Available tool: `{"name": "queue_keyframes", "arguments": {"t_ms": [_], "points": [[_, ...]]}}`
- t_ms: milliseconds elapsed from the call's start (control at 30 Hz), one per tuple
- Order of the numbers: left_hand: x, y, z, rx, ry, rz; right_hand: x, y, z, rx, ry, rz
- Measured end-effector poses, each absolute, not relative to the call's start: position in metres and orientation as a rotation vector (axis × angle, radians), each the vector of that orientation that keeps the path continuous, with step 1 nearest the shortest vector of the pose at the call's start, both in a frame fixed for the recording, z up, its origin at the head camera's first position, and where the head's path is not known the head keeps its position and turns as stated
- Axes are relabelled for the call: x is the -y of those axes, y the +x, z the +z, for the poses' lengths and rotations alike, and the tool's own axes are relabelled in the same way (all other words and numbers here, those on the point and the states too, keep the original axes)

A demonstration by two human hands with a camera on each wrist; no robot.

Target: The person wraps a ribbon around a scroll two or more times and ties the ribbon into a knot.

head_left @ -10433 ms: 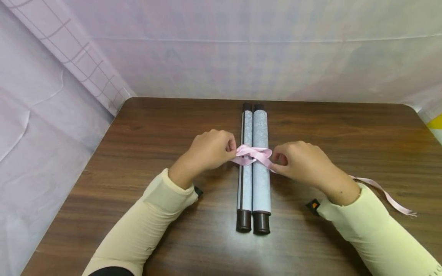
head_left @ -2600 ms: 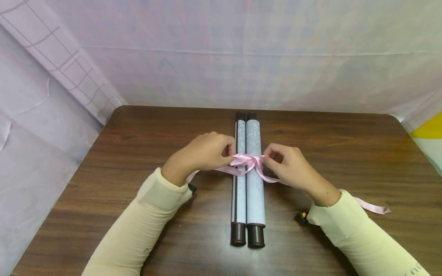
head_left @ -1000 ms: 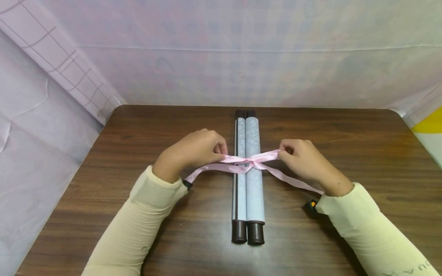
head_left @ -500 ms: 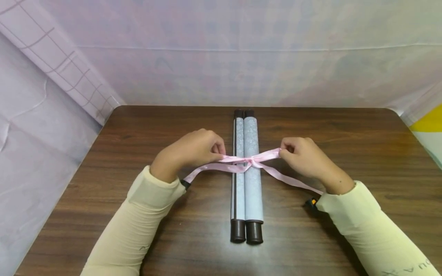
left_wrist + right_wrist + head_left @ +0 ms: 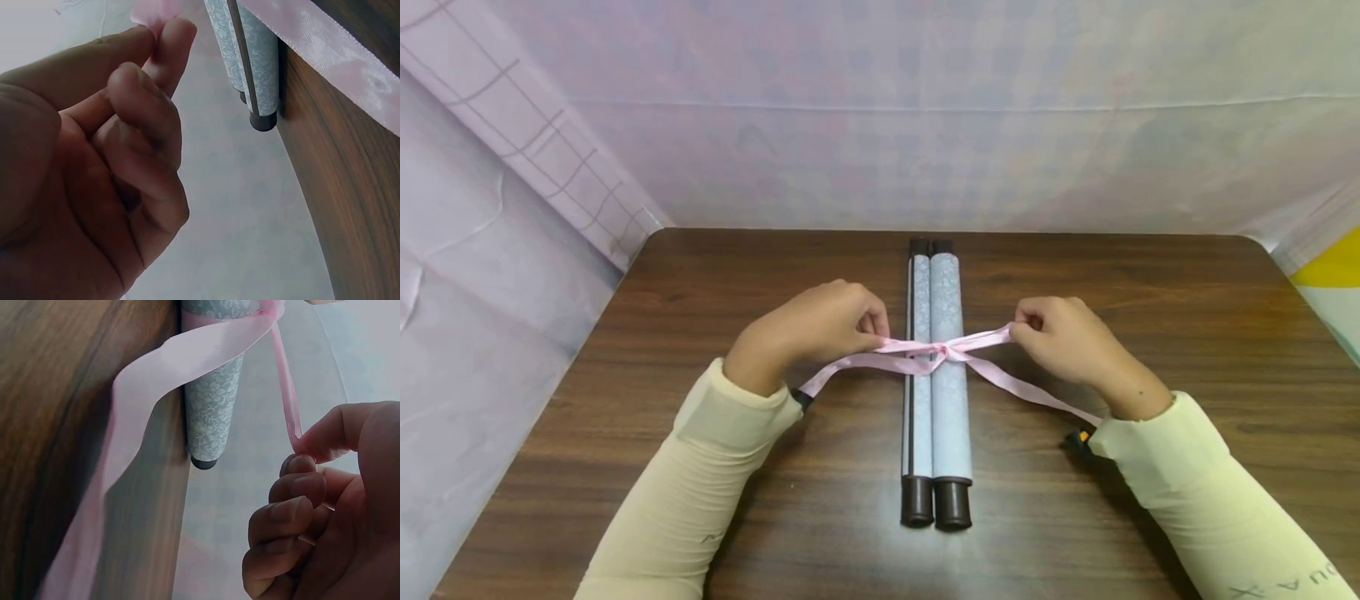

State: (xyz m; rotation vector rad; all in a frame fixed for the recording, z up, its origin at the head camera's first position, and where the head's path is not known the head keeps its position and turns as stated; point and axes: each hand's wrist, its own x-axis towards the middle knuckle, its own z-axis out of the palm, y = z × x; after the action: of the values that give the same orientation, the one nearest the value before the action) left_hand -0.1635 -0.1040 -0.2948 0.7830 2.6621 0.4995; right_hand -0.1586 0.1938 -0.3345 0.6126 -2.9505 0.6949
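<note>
A hanging scroll [image 5: 950, 417], rolled from both ends into two pale blue-grey floral rolls with dark brown end caps, lies lengthwise on the table. Across its middle a pink satin ribbon [image 5: 942, 352] is knotted into a bow, two loops out sideways and two tails trailing lower. My left hand [image 5: 812, 333] pinches the left loop between thumb and forefinger; in the left wrist view that pinched ribbon [image 5: 156, 11] shows at the fingertips. Opposite, my right hand [image 5: 1067, 346] pinches the end of the right loop, pulled taut. One ribbon tail [image 5: 144, 375] hangs past the right wrist.
The brown wood-grain table [image 5: 737, 275] runs back to a pale checked cloth [image 5: 925, 150]. More white cloth [image 5: 497, 333] hangs at the left. A yellow and white item [image 5: 1330, 267] shows at the right edge.
Over the last seconds both hands have drawn apart, pulling the small loose loops into long, taut ones and tightening the knot. In the last half second the right hand shifts slightly right.
</note>
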Motion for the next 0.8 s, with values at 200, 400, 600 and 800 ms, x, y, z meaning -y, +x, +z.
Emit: {"name": "queue_keyframes", "arguments": {"t_ms": [200,400,600,800], "points": [[0.104,-0.164,-0.295,-2.647,0.780,0.497,-0.196,-0.159,-0.336,2.980,0.544,0.646],[0.104,-0.165,-0.297,-2.627,0.809,0.519,-0.200,-0.161,-0.338,2.986,0.540,0.624],[0.104,-0.166,-0.299,-2.607,0.804,0.541,-0.203,-0.163,-0.339,2.997,0.531,0.617],[0.105,-0.164,-0.298,-2.584,0.798,0.553,-0.206,-0.164,-0.337,3.028,0.503,0.549]]}}
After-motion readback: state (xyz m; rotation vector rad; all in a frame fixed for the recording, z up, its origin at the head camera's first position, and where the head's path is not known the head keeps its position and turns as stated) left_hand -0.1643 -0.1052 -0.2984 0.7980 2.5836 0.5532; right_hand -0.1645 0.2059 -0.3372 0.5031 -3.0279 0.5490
